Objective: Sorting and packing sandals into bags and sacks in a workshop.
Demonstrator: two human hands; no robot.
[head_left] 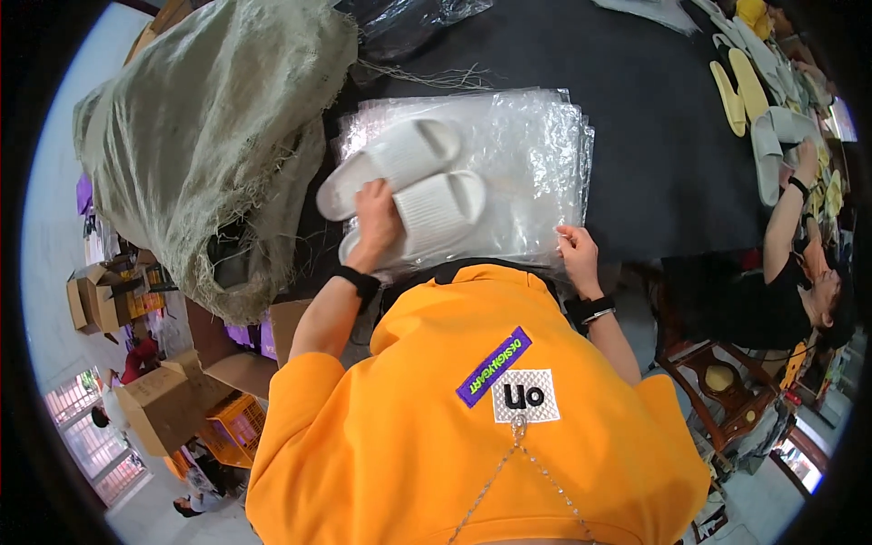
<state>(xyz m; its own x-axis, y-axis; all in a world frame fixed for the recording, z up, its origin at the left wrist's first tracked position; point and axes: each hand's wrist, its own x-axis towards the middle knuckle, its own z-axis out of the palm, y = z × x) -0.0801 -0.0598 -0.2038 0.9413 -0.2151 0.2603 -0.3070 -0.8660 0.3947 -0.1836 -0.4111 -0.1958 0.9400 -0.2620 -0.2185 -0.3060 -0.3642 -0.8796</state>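
Two white slippers (pixel 413 186) lie side by side on a stack of clear plastic bags (pixel 527 154) on the black table (pixel 654 136). My left hand (pixel 377 218) rests on the nearer slipper, fingers pressed on its sole side. My right hand (pixel 577 254) pinches the near right edge of the top plastic bag. Both wrists carry dark bands. My orange shirt fills the lower middle of the view.
A large grey-green woven sack (pixel 209 127) bulges at the table's left. Yellow and pale slippers (pixel 749 91) lie at the far right, where another person's arm (pixel 786 209) reaches. Cardboard boxes (pixel 163 400) stand on the floor at left; a wooden chair (pixel 718 381) at right.
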